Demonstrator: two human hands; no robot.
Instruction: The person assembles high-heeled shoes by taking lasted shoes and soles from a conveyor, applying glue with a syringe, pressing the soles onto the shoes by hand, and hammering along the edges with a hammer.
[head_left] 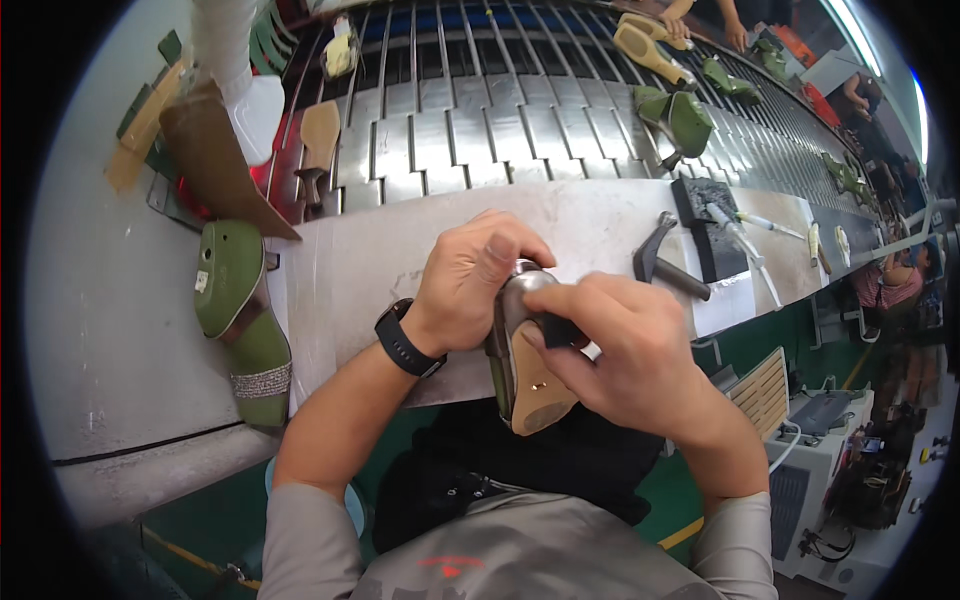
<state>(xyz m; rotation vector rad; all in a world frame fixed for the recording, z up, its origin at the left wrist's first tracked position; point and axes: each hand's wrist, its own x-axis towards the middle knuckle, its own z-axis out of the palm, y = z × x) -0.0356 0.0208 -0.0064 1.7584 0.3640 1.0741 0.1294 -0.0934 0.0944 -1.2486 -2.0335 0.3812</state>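
Observation:
In front of my body I hold a green shoe point(538, 385) with its tan sole turned up. A smooth grey metallic-looking part shows at its far end. My left hand point(465, 280), with a black watch on the wrist, is wrapped round that far end, thumb raised along it. My right hand point(635, 350) is closed against the shoe from the other side, index finger and thumb pressed on it. A dark piece shows beneath the right fingers; I cannot tell whether it is part of the shoe. Right of my hands, a hammer point(655, 250) lies on the pale worktop point(370, 260).
A finished-looking green heeled shoe point(245, 325) lies at the left. Beside the hammer are a black block point(708, 230) and slim white tools point(745, 250). Beyond runs a metal-slat conveyor point(480, 140) carrying a tan sole point(319, 140) and green shoes point(685, 122). Another person's hands point(735, 32) are far right.

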